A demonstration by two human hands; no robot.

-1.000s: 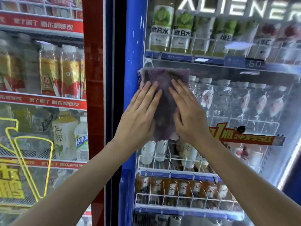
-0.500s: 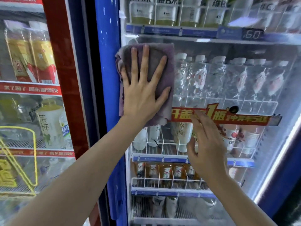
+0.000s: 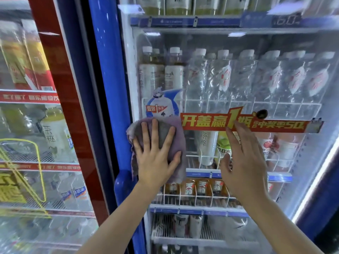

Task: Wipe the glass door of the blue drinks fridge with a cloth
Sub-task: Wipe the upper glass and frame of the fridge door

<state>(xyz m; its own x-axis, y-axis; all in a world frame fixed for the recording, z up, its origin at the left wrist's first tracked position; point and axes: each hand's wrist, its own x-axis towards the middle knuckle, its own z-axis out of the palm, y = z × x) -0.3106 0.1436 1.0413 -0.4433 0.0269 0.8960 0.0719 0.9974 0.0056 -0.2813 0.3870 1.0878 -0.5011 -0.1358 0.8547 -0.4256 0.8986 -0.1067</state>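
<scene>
Head view: red banner beside cloth; red fridge leftward.

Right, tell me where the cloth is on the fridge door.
In the head view the purple cloth lies flat under the left hand, low on the glass door's left side against the blue frame, just left of the red banner.

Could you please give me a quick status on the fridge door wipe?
Left hand flat, pressing the purple cloth on the blue fridge's glass door, by its left frame. Right hand open, empty, at the glass. Nothing in the way.
</scene>
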